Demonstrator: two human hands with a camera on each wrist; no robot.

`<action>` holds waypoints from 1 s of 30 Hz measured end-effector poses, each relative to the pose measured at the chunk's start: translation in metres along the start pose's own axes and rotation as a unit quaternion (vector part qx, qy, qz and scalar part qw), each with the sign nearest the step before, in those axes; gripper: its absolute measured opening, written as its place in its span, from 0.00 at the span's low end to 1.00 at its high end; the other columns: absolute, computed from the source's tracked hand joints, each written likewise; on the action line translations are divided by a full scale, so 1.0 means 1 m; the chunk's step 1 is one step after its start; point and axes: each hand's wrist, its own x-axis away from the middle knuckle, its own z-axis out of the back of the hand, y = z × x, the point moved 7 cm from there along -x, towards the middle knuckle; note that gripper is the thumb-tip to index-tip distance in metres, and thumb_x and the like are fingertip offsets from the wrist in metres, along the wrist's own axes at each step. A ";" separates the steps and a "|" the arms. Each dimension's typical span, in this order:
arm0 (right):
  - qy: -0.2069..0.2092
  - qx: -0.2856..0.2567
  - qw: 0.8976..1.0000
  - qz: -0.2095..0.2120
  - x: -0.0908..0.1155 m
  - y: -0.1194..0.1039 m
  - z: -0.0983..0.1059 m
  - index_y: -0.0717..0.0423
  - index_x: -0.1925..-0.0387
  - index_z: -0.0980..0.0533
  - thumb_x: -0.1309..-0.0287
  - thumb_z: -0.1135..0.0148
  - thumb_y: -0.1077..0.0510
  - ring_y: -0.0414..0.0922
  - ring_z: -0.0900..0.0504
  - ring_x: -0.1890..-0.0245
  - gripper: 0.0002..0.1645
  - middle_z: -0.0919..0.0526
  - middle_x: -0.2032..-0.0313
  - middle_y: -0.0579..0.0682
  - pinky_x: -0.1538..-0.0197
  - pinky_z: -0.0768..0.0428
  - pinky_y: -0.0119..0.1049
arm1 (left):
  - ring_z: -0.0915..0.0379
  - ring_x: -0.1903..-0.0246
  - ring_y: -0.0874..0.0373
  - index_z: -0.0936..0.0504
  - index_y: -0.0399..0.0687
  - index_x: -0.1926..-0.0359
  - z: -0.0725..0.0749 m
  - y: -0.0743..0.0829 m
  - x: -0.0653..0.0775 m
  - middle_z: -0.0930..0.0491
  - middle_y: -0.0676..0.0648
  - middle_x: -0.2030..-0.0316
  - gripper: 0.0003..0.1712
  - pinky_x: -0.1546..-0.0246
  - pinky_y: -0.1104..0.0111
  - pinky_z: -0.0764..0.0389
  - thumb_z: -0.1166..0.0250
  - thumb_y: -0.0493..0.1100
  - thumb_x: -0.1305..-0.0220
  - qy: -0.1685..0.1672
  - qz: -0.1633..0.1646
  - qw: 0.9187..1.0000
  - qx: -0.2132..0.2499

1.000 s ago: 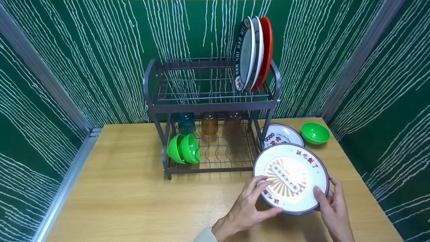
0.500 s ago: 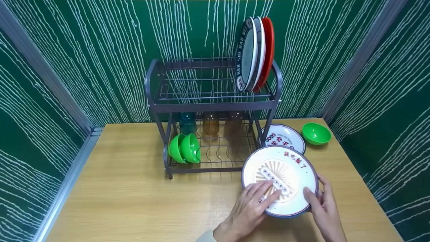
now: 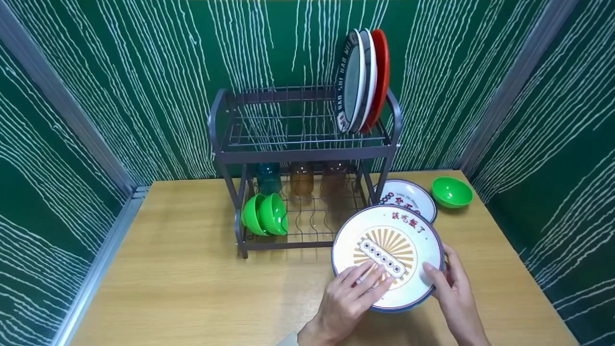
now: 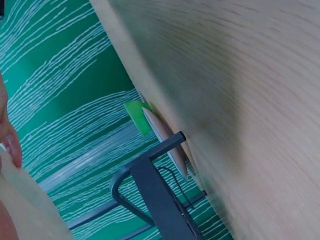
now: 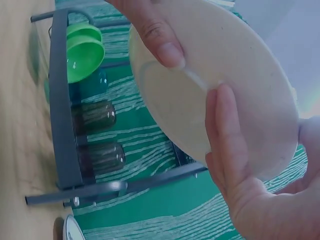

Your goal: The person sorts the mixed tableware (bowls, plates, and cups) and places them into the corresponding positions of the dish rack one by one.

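Note:
A white plate [image 3: 346, 245] with a blue rim, red characters and an orange sunburst is held tilted above the table. My right hand [image 3: 455, 286] grips its right edge, thumb on the printed face; the right wrist view shows that hand's fingers [image 5: 227, 130] against the pale underside [image 5: 260, 85]. From the lower left, my left hand [image 3: 343, 300] holds the plate with its fingers spread over the face and its thumb [image 5: 167, 47] on the underside. In the left wrist view only a pale piece of the plate [image 4: 30, 210] shows at the lower left.
A dark two-tier dish rack [image 3: 307, 154] stands behind, with several upright plates [image 3: 350, 86] on top, including a red one [image 3: 382, 81]. Two green bowls [image 3: 272, 215] and several tinted glasses [image 3: 301, 179] sit below. Right of it lie another printed plate [image 3: 413, 194] and a green bowl [image 3: 451, 192].
The plate and right hand have moved left. My left hand, at the plate's left edge a second ago, now has its fingers farther over the printed face.

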 end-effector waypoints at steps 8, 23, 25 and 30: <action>-0.066 -0.046 0.995 0.055 0.011 -0.011 -0.010 0.48 0.26 0.62 0.32 0.59 0.37 0.40 0.33 0.40 0.43 0.55 0.28 0.55 0.47 0.25 0.31 | 0.25 0.47 0.49 0.19 0.48 0.47 0.021 -0.003 -0.004 0.20 0.46 0.48 0.17 0.47 0.63 0.24 0.41 0.38 0.37 0.042 0.000 0.999 0.035; -0.080 0.019 0.989 0.123 -0.007 0.009 -0.014 0.54 0.31 0.43 0.31 0.53 0.44 0.36 0.32 0.40 0.34 0.37 0.34 0.54 0.46 0.26 0.27 | 0.21 0.56 0.42 0.17 0.34 0.56 0.068 -0.007 -0.032 0.18 0.36 0.56 0.15 0.53 0.60 0.20 0.47 0.33 0.39 0.140 0.000 0.983 0.116; -0.075 0.023 0.988 0.130 -0.015 0.014 -0.013 0.51 0.34 0.39 0.32 0.50 0.44 0.39 0.31 0.40 0.31 0.33 0.37 0.51 0.45 0.26 0.28 | 0.21 0.56 0.41 0.17 0.33 0.56 0.071 -0.010 -0.033 0.18 0.34 0.56 0.14 0.53 0.59 0.20 0.46 0.33 0.37 0.154 0.014 0.979 0.131; -0.058 0.008 0.990 0.132 -0.034 0.025 -0.008 0.52 0.37 0.35 0.34 0.48 0.46 0.42 0.28 0.42 0.28 0.29 0.41 0.52 0.46 0.24 0.31 | 0.22 0.55 0.40 0.18 0.30 0.57 0.076 -0.020 -0.033 0.20 0.33 0.55 0.11 0.52 0.58 0.21 0.42 0.33 0.36 0.170 0.066 0.968 0.174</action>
